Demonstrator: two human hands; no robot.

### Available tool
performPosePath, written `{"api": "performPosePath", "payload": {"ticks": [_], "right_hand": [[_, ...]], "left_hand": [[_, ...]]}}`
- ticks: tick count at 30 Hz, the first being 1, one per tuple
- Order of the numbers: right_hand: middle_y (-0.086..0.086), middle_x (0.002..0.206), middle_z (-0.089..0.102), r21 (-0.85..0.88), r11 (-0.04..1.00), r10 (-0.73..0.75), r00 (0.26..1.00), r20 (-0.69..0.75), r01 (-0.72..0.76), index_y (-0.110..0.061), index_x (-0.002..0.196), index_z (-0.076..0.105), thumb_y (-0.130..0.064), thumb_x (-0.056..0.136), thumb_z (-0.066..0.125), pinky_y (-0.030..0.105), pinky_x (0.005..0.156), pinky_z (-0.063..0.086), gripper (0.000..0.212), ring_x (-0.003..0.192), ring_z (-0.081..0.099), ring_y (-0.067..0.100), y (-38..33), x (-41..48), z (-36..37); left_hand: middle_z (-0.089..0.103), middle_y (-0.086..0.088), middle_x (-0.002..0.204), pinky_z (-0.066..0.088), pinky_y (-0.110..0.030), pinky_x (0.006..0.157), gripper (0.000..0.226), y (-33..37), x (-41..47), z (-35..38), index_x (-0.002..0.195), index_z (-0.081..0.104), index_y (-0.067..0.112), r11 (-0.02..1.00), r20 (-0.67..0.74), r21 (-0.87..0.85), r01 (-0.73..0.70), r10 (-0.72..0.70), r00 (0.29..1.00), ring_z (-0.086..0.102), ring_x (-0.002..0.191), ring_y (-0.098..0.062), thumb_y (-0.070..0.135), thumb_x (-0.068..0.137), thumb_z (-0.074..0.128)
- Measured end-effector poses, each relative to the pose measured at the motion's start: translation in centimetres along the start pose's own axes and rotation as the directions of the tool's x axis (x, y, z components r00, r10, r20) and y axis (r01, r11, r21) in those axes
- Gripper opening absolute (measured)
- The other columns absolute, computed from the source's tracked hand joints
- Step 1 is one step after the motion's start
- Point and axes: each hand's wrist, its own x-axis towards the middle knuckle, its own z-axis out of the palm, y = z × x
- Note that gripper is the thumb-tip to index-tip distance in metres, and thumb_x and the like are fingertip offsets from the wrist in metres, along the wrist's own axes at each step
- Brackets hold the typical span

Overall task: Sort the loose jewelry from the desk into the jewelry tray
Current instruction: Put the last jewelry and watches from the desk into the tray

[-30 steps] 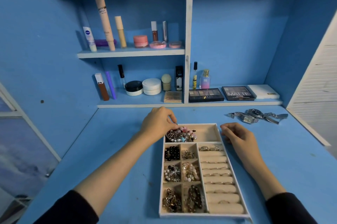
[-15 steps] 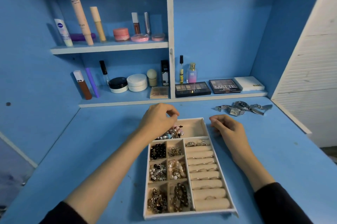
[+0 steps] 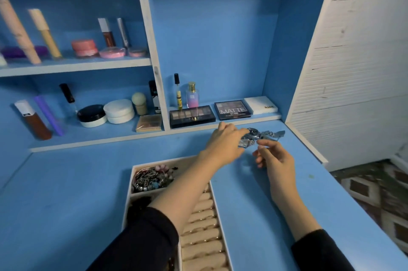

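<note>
Silver watches (image 3: 263, 134) lie in a small heap on the blue desk (image 3: 77, 182) near the back right, below the low shelf. My left hand (image 3: 224, 141) reaches across the jewelry tray (image 3: 132, 179) and grips one silver watch, whose band shows under its fingers. Just to the right, my right hand (image 3: 272, 156) hovers with loosely curled fingers, its fingertips close to that band. The tray sits in front of me. Mixed jewelry (image 3: 150, 179) fills its top compartment and ring rolls (image 3: 204, 226) line its right side. My left forearm hides the small compartments.
Makeup palettes (image 3: 192, 116), a perfume bottle (image 3: 191, 95), jars and tubes stand on the shelves behind the desk. A white slatted panel (image 3: 353, 72) closes the right side. The desk's right edge drops to a patterned floor (image 3: 379, 193).
My left hand left the tray's top compartment and moved right and away to the watches. My right hand moved forward from the tray's side to the watches. The view swung right.
</note>
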Motion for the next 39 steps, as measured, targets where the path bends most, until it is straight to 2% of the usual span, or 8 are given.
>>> {"api": "performPosePath", "payload": {"ticks": [7, 13, 18, 24, 28, 30, 33, 39], "right_hand": [[0.006, 0.068, 0.060, -0.058, 0.998, -0.001, 1.000, -0.009, 0.001, -0.020, 0.087, 0.063, -0.003, 0.086, 0.056, 0.025, 0.058, 0.041, 0.019, 0.055, 0.050, 0.011, 0.1, 0.0, 0.1], [-0.002, 0.085, 0.063, -0.172, 0.984, -0.044, 0.997, 0.057, 0.053, -0.038, 0.095, 0.059, -0.015, 0.086, 0.060, 0.033, 0.071, 0.045, 0.025, 0.072, 0.055, 0.009, -0.5, -0.5, 0.4], [-0.009, 0.111, 0.061, -0.117, 0.993, 0.036, 0.955, 0.294, -0.002, -0.036, 0.121, 0.053, -0.030, 0.086, 0.064, 0.019, 0.083, 0.043, 0.038, 0.101, 0.056, 0.000, -2.7, -1.0, 2.0], [0.010, 0.082, 0.068, 0.069, 0.981, 0.119, 0.847, 0.518, -0.180, -0.003, 0.080, 0.064, -0.019, 0.083, 0.061, 0.027, 0.074, 0.044, 0.016, 0.080, 0.062, 0.016, -4.2, -2.2, 5.8], [0.008, 0.074, 0.065, 0.320, 0.836, 0.177, 0.772, 0.611, -0.445, -0.014, 0.070, 0.060, -0.026, 0.077, 0.063, 0.033, 0.081, 0.044, 0.014, 0.077, 0.063, 0.019, -4.4, -2.7, 7.7], [0.006, 0.073, 0.064, 0.413, 0.749, 0.135, 0.730, 0.669, -0.518, -0.015, 0.074, 0.064, -0.028, 0.073, 0.067, 0.036, 0.089, 0.044, 0.013, 0.081, 0.064, 0.020, -4.3, -2.8, 8.5], [0.003, 0.065, 0.057, 0.371, 0.806, 0.106, 0.729, 0.676, -0.461, -0.014, 0.089, 0.067, -0.023, 0.077, 0.060, 0.035, 0.086, 0.046, 0.016, 0.071, 0.060, 0.018, -4.4, -3.2, 9.9], [-0.007, 0.048, 0.041, 0.132, 0.971, 0.038, 0.675, 0.737, -0.198, -0.011, 0.079, 0.067, -0.019, 0.078, 0.057, 0.021, 0.049, 0.028, 0.012, 0.049, 0.033, 0.010, -5.6, -4.4, 11.0]], "left_hand": [[0.054, -0.007, 0.114, 0.033, -0.035, 0.091, 0.026, -0.1, 0.9, 0.7, 0.103, 0.059, 0.013, 0.995, -0.081, 0.098, 0.031, -0.023, 0.996, 0.037, 0.114, -0.025, 0.030, 0.084, 0.063], [0.065, -0.006, 0.083, 0.045, -0.030, 0.066, 0.012, -0.5, -0.8, -1.5, 0.085, 0.053, 0.018, 0.892, -0.084, -0.428, 0.148, -0.202, 0.976, 0.061, 0.079, -0.023, 0.027, 0.085, 0.061], [0.061, -0.001, 0.074, 0.047, -0.016, 0.067, 0.008, -0.4, -3.8, -6.3, 0.097, 0.057, 0.011, 0.522, 0.129, -0.833, 0.185, -0.142, 0.981, 0.057, 0.066, -0.010, 0.016, 0.092, 0.053], [0.056, -0.001, 0.068, 0.045, -0.017, 0.055, 0.012, -3.1, -8.2, -8.2, 0.094, 0.063, 0.007, 0.129, 0.109, -0.983, 0.134, -0.184, 0.977, 0.047, 0.053, -0.007, 0.012, 0.088, 0.054], [0.055, 0.004, 0.067, 0.048, -0.017, 0.056, 0.036, -5.6, -11.0, -8.2, 0.107, 0.064, 0.008, -0.046, 0.076, -0.997, 0.064, -0.310, 0.948, 0.049, 0.056, -0.005, 0.016, 0.072, 0.064], [0.057, 0.001, 0.068, 0.052, -0.021, 0.058, 0.037, -6.6, -12.2, -7.9, 0.107, 0.064, 0.005, -0.080, 0.057, -0.996, 0.029, -0.373, 0.926, 0.053, 0.058, -0.007, 0.012, 0.071, 0.064], [0.052, -0.003, 0.060, 0.055, -0.027, 0.058, 0.034, -7.0, -13.4, -7.3, 0.101, 0.064, 0.005, -0.122, 0.076, -0.992, 0.027, -0.420, 0.904, 0.054, 0.052, -0.012, 0.017, 0.070, 0.061], [0.060, -0.012, 0.067, 0.053, -0.039, 0.077, 0.049, -6.5, -13.7, -6.4, 0.079, 0.070, 0.015, 0.121, 0.055, -0.987, 0.108, -0.379, 0.924, 0.062, 0.070, -0.023, 0.062, 0.070, 0.061]]}}
